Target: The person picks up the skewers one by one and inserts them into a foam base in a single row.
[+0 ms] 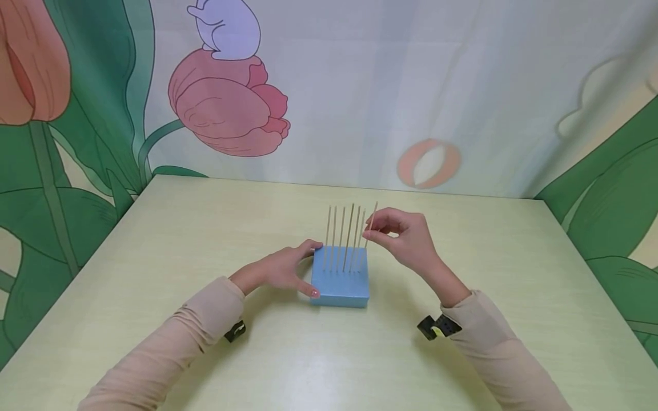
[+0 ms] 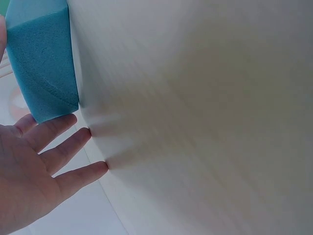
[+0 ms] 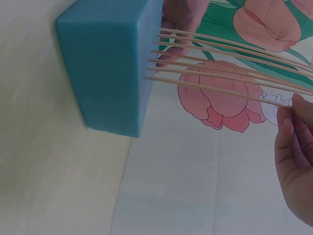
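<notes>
A blue foam block (image 1: pixel 340 285) lies on the table, with several thin wooden sticks (image 1: pixel 343 240) standing in a row from its upper face. Across its left side, my left hand (image 1: pixel 280 268) holds it, thumb at the front edge and fingers at the back. In the left wrist view the fingers stretch along the end of the block (image 2: pixel 44 63). My right hand (image 1: pixel 406 240) pinches a wooden stick (image 1: pixel 373 216) between thumb and fingertips at the row's right end. The right wrist view shows this stick (image 3: pixel 210 89) reaching the block's face; how deep it sits I cannot tell.
The pale wooden table (image 1: pixel 169 228) stretches around the block on all sides. Behind it hangs a curtain (image 1: pixel 349 114) printed with tulips and a white animal. Dark straps (image 1: pixel 439 327) show below both sleeves.
</notes>
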`<state>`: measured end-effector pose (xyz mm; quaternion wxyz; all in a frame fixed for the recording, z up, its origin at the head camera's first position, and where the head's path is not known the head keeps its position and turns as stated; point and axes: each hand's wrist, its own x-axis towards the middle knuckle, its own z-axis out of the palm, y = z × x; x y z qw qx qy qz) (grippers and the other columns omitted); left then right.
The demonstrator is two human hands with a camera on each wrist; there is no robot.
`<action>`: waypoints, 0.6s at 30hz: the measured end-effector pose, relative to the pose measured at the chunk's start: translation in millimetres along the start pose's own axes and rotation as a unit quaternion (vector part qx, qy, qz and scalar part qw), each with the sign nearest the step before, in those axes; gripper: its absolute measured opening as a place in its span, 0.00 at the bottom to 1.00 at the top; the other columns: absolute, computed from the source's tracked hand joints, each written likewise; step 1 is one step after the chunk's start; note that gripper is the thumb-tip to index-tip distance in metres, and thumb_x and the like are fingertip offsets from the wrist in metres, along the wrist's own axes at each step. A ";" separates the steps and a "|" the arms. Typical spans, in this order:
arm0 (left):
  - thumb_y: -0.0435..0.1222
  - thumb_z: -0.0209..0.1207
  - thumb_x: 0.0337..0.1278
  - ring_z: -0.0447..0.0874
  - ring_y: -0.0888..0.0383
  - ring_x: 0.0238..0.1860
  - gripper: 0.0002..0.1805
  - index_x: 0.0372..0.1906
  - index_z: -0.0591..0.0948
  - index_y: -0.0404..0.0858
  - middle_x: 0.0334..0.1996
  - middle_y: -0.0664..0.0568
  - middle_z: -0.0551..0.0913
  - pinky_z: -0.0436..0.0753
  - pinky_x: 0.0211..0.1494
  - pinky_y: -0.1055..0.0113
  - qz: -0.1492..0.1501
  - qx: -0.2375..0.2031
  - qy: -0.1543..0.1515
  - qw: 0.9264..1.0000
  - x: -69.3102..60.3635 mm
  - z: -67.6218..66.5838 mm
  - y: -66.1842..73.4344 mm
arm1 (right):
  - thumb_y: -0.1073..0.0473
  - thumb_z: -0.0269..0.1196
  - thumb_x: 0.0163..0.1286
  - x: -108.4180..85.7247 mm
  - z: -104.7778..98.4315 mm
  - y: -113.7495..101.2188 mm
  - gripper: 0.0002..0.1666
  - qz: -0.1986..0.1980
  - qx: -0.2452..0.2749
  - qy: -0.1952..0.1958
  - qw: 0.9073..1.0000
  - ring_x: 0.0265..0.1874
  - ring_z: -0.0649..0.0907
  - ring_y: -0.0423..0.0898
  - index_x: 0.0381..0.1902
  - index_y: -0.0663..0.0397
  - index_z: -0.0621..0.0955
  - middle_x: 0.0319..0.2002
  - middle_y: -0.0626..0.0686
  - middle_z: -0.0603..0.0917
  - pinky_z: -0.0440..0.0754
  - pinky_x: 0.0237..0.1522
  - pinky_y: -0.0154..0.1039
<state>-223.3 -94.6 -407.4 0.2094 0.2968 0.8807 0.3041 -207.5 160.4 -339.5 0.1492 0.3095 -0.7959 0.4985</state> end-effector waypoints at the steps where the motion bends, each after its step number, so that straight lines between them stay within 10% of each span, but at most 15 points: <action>1: 0.51 0.70 0.37 0.55 0.47 0.66 0.55 0.68 0.51 0.39 0.66 0.39 0.58 0.60 0.64 0.54 0.000 -0.001 -0.001 1.000 -0.3 -0.2 0.5 | 0.71 0.68 0.50 -1.2 0.1 0.7 0.06 -0.003 -0.001 -0.003 1.000 0.23 0.79 0.39 0.27 0.62 0.81 0.25 0.53 0.83 0.78 0.27 0.31; 18: 0.50 0.70 0.38 0.54 0.46 0.67 0.54 0.68 0.51 0.38 0.66 0.39 0.57 0.59 0.64 0.54 0.005 -0.007 -0.003 1.000 -1.3 -3.2 0.2 | 0.73 0.68 0.50 -6.2 0.7 6.6 0.10 -0.020 0.012 -0.040 0.999 0.27 0.81 0.42 0.32 0.64 0.80 0.27 0.54 0.83 0.80 0.33 0.33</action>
